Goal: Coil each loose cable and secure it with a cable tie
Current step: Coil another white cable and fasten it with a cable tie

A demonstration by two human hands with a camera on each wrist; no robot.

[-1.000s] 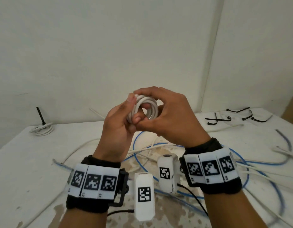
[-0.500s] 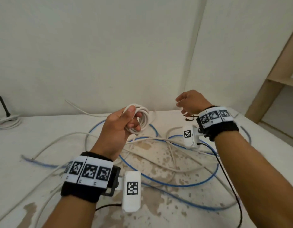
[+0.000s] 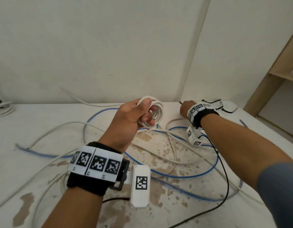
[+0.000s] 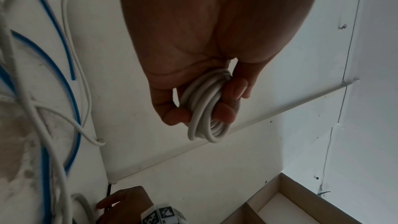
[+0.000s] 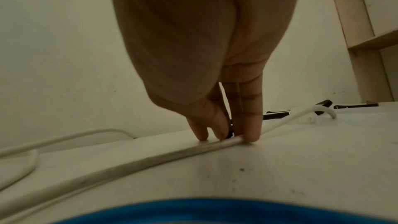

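The right hand has let go of the coiled white cable, now gripped by the left hand alone, and reached down to the worktop, fingertips pinching a black cable tie to secure it.

My white table, blotched with brown stains across its middle, meets a plain white wall at the back. A pale wooden shelf frame stands past its far right corner.
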